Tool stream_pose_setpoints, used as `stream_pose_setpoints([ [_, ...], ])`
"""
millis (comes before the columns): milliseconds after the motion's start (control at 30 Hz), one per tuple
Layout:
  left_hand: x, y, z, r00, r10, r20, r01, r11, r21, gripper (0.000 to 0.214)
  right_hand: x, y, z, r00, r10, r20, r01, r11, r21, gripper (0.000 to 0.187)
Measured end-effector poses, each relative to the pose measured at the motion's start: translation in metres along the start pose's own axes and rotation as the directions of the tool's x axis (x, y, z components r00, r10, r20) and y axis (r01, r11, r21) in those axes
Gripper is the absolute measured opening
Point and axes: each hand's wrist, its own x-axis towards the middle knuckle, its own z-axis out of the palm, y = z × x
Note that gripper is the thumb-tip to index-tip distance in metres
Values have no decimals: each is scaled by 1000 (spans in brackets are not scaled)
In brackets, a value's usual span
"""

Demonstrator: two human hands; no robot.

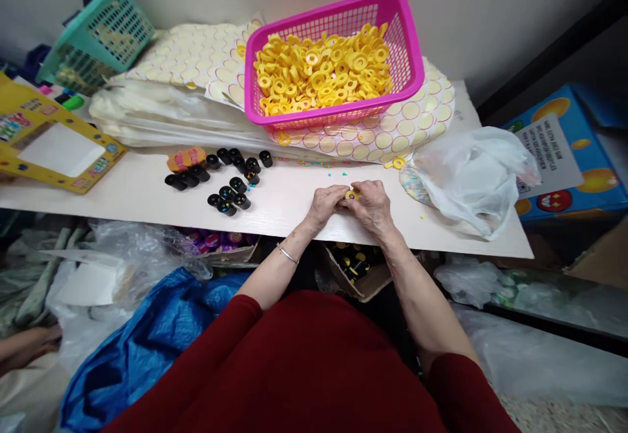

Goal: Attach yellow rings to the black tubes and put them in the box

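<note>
My left hand (326, 205) and my right hand (371, 207) meet at the front of the white table, fingers closed round a small yellow ring-shaped cap (352, 194). Its face points up between my fingertips; whatever is beneath it is hidden by my fingers. To the left stand several short black cylinders (238, 185), some with small coloured beads inside. A few blue beads (345, 174) lie just beyond my hands. Farther back, a pink basket (334, 111) holds a heap of yellow ring-shaped caps (318, 70).
A clear plastic bag (483, 171) and a blue printed box (559, 152) are at the right. At the left are a yellow carton (53, 135) and a green basket (101, 34). Below the table edge, a cardboard box (375, 287) holds black and yellow pieces. Another person's hand (32, 345) shows at lower left.
</note>
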Motion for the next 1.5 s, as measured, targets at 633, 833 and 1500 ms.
stream_pose_setpoints([
  [633, 3, 6, 9, 998, -54, -45, 58, 992, 111, 33, -20, -23, 29, 707, 697, 123, -495, 363, 789, 38],
  [833, 3, 12, 17, 997, -27, -70, 36, 990, 137, 37, -20, -30, 18, 655, 696, 295, -542, 161, 824, 33],
  [1500, 5, 5, 15, 997, -69, -35, 73, 987, 143, 40, -12, -40, 11, 620, 656, 431, -562, -11, 827, 26],
])
